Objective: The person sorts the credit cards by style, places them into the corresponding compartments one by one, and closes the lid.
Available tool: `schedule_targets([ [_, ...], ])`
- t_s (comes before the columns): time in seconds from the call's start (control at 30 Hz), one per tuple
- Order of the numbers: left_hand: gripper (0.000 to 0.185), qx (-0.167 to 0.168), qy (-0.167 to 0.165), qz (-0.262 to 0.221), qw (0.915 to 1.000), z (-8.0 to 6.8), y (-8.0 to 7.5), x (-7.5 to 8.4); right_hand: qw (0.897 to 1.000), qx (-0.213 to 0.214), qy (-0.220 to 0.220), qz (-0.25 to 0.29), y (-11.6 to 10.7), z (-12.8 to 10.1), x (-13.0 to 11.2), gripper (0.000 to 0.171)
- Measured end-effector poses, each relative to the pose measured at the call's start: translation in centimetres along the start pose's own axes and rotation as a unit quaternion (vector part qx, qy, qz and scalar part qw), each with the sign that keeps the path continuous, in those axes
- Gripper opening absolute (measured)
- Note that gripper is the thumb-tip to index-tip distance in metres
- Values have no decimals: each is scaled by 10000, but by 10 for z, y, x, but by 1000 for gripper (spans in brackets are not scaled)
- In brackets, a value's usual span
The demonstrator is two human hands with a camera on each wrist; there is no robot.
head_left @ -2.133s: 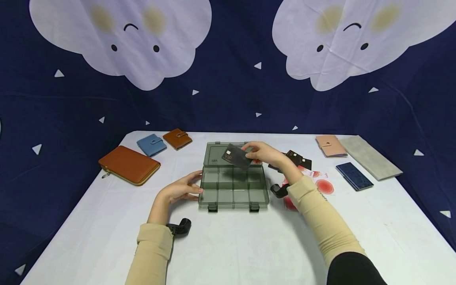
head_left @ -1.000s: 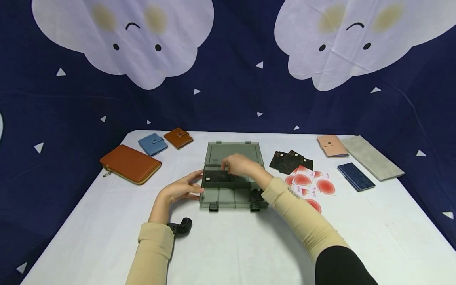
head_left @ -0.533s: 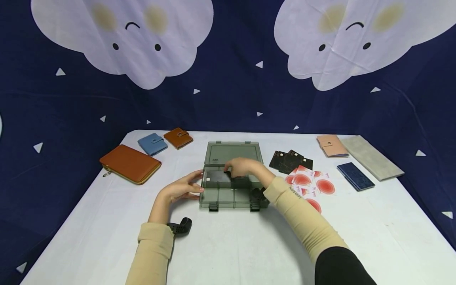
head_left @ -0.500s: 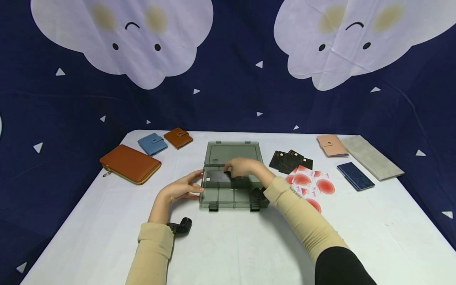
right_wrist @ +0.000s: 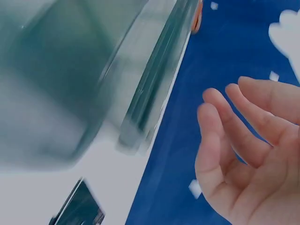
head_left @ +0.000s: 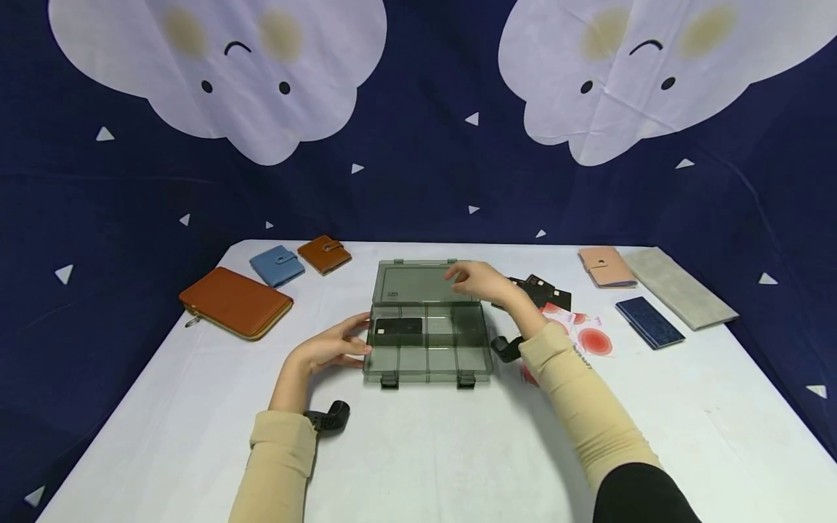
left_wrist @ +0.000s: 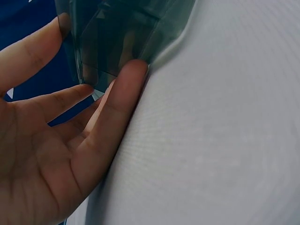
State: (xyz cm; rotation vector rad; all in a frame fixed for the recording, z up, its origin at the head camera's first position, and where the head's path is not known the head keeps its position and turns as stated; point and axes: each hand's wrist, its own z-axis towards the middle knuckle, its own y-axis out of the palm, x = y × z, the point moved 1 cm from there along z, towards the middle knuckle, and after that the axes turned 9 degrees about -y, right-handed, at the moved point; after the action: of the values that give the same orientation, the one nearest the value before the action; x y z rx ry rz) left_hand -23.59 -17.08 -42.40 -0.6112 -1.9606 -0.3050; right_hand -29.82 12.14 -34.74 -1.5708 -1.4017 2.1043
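A smoky see-through compartment box (head_left: 428, 356) lies open mid-table, its lid (head_left: 421, 282) flat behind it. A black card (head_left: 397, 328) rests in the box's far-left compartment. My left hand (head_left: 335, 343) touches the box's left side with straight fingers (left_wrist: 124, 96). My right hand (head_left: 476, 279) hovers empty over the lid's right part, fingers relaxed (right_wrist: 243, 136). More black cards (head_left: 546, 290) and red-patterned cards (head_left: 588, 335) lie right of the box.
At left lie a large orange zip wallet (head_left: 235, 302), a blue wallet (head_left: 277, 264) and a small orange wallet (head_left: 323, 253). At right are a pink wallet (head_left: 605, 266), a grey pouch (head_left: 677, 288) and a navy case (head_left: 649, 322).
My right hand carried the black card to the box, set it in the far-left compartment, let go and drew back to the right over the lid. The left hand stayed.
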Motion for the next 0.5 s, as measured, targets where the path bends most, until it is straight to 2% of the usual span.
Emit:
schedule_targets([
  [0.13, 82, -8, 13, 20, 10000, 1, -1, -2, 9985, 511, 169, 32, -14, -11, 25, 29],
  [0.3, 82, -10, 18, 7, 10000, 1, -2, -2, 9960, 804, 400, 19, -25, -25, 56, 29],
  [0.4, 82, -17, 16, -5, 10000, 1, -1, -2, 9940, 892, 599, -180, -30, -32, 73, 35],
  [0.5, 83, -37, 23, -12, 10000, 1, -1, -2, 9898, 855, 993, -560, -34, -39, 86, 48],
])
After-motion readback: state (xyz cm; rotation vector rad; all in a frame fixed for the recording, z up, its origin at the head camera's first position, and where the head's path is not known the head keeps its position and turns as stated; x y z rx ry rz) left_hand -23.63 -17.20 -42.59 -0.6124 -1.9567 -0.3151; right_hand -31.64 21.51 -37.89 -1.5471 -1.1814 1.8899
